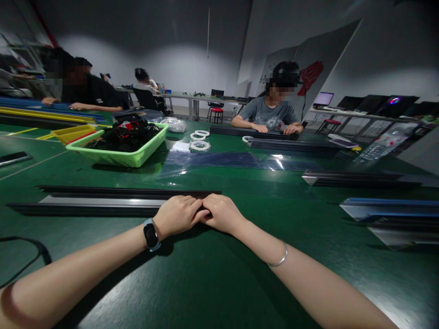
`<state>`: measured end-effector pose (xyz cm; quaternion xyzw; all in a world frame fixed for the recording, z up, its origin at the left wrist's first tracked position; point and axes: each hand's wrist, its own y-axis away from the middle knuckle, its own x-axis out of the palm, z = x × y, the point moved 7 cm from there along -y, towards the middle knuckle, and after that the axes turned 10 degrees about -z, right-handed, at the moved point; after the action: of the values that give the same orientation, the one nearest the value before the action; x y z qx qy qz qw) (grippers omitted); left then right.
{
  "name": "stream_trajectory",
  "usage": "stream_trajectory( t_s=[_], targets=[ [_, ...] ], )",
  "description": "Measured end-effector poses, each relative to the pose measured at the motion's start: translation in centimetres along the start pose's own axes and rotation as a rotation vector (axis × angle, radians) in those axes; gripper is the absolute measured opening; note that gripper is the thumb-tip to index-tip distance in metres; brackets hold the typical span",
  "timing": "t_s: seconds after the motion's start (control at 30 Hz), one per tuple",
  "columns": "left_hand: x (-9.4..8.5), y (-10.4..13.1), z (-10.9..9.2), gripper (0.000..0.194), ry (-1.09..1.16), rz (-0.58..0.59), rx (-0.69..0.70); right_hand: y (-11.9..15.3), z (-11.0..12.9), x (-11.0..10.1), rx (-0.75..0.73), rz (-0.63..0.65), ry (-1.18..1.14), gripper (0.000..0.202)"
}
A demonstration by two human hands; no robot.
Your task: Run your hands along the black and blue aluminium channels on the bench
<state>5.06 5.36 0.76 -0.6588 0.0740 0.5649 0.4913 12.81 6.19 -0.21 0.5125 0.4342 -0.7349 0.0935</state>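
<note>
A long black channel-shaped profile (103,209) with a pale silvery strip along its inside lies crosswise on the green table. My left hand (179,214), with a smartwatch at its wrist, is closed over the profile near its right end. Touching it, my right hand (221,213) has its fingers curled at that same end, and a thin bangle sits on the forearm. The two thumbs come close together there. Both sets of fingertips, and whatever small piece may lie beneath them, are hidden.
A green basket (139,157) of black and red parts stands beyond the profile, beside a yellow tray (73,133). Clear plastic film (219,161) and white tape rolls (200,145) lie farther back. More profiles (384,208) rest at right. Across the table, a person (270,112) handles another profile.
</note>
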Motion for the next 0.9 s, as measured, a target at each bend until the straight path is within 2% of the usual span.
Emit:
stream_trajectory(
  t_s=[0.23,0.6,0.9],
  targets=[
    [0.23,0.03,-0.02,0.034,-0.019,0.030,0.005,0.02,0.01,0.02,-0.004,0.001,0.008,0.015],
    [0.15,0.14,-0.15,0.033,-0.035,-0.006,0.030,0.12,-0.36,0.56,0.010,0.016,-0.004,0.019],
    [0.03,0.24,-0.06,0.030,-0.075,-0.023,0.024,0.12,-0.46,0.76,0.022,0.028,0.010,0.011]
  ],
)
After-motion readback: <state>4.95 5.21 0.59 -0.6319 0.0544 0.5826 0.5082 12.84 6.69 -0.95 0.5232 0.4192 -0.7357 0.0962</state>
